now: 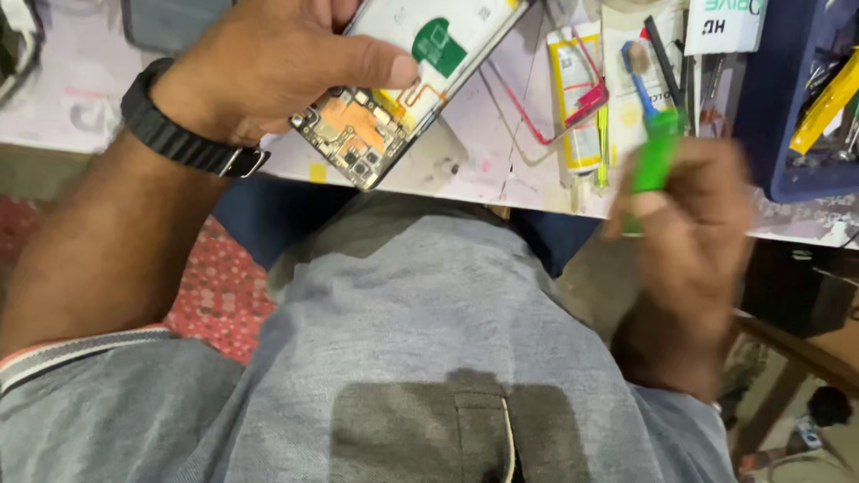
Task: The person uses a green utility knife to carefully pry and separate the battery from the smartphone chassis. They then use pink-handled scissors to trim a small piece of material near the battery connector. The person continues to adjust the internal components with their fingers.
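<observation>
A: Left hand [268, 72] first. What's it got?

B: An opened phone [403, 85], back cover off. Circuit board, orange flex and a green patch show. The hand comes from the upper left, black watch [183, 139] on the wrist.

A: Fingers relative to the phone?

B: The thumb [376, 67] lies across the exposed inside, tip just short of the green patch. The other fingers go under the phone, hidden, so only the thumb side of the grip shows. Closed around it, firmly by the look.

A: Where's the phone sitting?

B: Tilted, board end toward the person, over the near edge of the tabletop [465, 170]. Can't tell if that corner touches the surface.

A: Right hand [689, 224]?

B: Blurred. Fingers curled tight round the green handle of a brush [653, 134]. The handle runs up out of the fist, then a blue neck, bristles at the top. The thumb presses on the handle's lower part.

A: Brush near the phone?

B: No, well apart. Brush is off to the right, phone at centre-left, with a white tube [577, 98] lying between them on the tabletop.

A: Other stuff?

B: Red wire loop [573, 103] across the tube, blue tray [787, 116] at far right with a yellow tool [828, 103] in it. Grey shirt [403, 340] fills the lower frame.
</observation>
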